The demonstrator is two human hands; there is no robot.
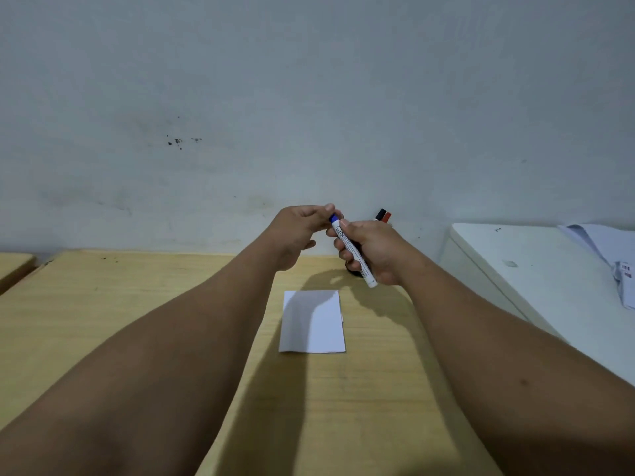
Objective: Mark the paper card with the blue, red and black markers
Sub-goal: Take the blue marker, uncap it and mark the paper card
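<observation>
— Above the table (171,338), what's held?
— Right hand (372,250) fingers wrap the blue marker (354,252); left hand (299,228) fingers pinch its cap.
— The paper card (312,321)?
— Below both hands' fingers, flat.

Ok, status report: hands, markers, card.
Right hand gripping blue marker; left hand pinching its cap. Paper card blank on table. Black and red markers behind right hand. Nothing in the way.

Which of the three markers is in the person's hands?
The blue marker: the right hand grips its barrel, the left hand pinches its cap. The black marker and red marker stand behind, untouched.
</observation>
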